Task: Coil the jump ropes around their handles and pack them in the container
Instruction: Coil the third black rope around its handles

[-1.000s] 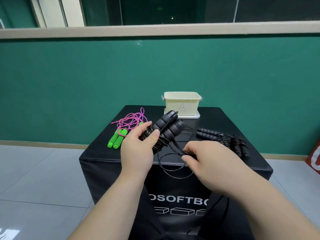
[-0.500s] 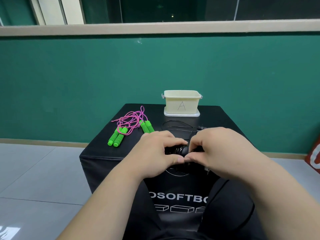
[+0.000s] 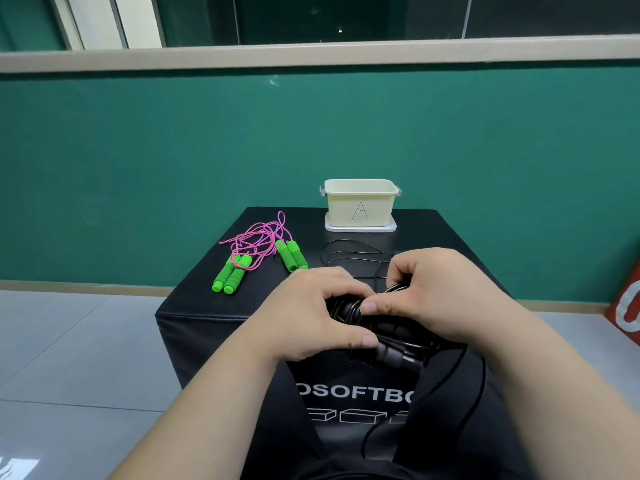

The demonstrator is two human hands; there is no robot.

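You face a black padded cube-shaped box (image 3: 426,237) with white lettering on its front, standing on a grey tiled floor (image 3: 76,341) before a dark green wall (image 3: 138,168) under a beige window ledge (image 3: 311,57), with a red-and-white object (image 3: 628,306) at the right edge.

Four bright green foam handles (image 3: 232,276) are lying in two pairs on the one black padded box (image 3: 207,306), with a single tangle of pink woven cord (image 3: 258,237) running between them. One cream plastic container (image 3: 360,209) marked A is standing on one white flat lid (image 3: 360,229). Two hands, the left hand (image 3: 306,315) and the right hand (image 3: 443,296), are gripping one black jump-rope bundle (image 3: 391,353); its handles are showing too little to count.
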